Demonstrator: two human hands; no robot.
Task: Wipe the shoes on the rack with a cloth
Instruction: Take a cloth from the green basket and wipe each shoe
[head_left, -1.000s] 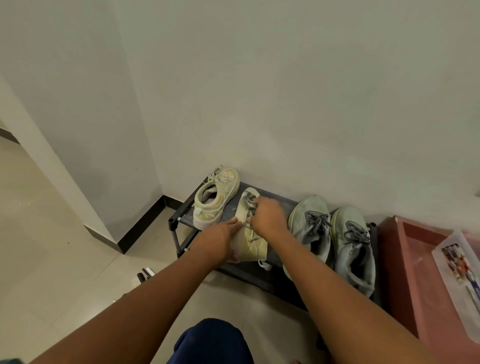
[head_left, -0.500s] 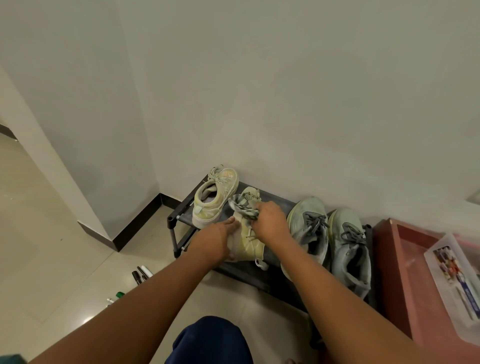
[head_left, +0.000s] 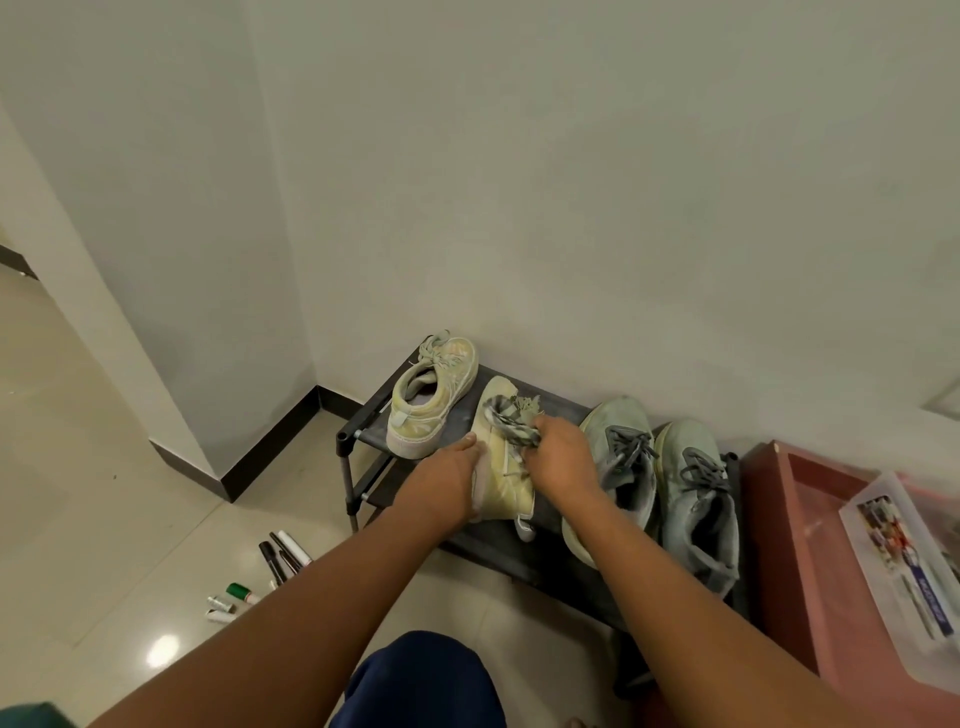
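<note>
Pale walls meet in a corner behind the low dark shoe rack (head_left: 558, 410), which stands against the wall on a glossy tiled floor. I work on the second shoe from my left, a yellowish sneaker (head_left: 501, 467) with its toe toward the wall. My left hand (head_left: 441, 480) rests against the heel side of this sneaker, thumb along its edge, fingers curved around the side to keep it steady. My right hand (head_left: 563, 457) is clenched around a bunched grey checked cloth (head_left: 511, 421), and the cloth lies on the laces and tongue, just ahead of my knuckles.

Beyond my left hand stands the partner sneaker (head_left: 434, 397), close to the one I hold, but I cannot tell if they touch. Just beside my right wrist is a pair of grey-green trainers (head_left: 660, 483) with dark laces, side by side, heels toward me. Farther to the right is a pink tray (head_left: 779, 525) holding a clear plastic box (head_left: 906, 556). Some markers (head_left: 283, 553) lie on the floor below my left forearm.

I judge that I am in the middle of wiping this one shoe, at its upper part. The next move, I think, needs the cloth drawn along the toe and the sides while my left hand holds firm, because the light shoe could slide on the shelf. The trainers look untouched for now, so much of the work remains.
</note>
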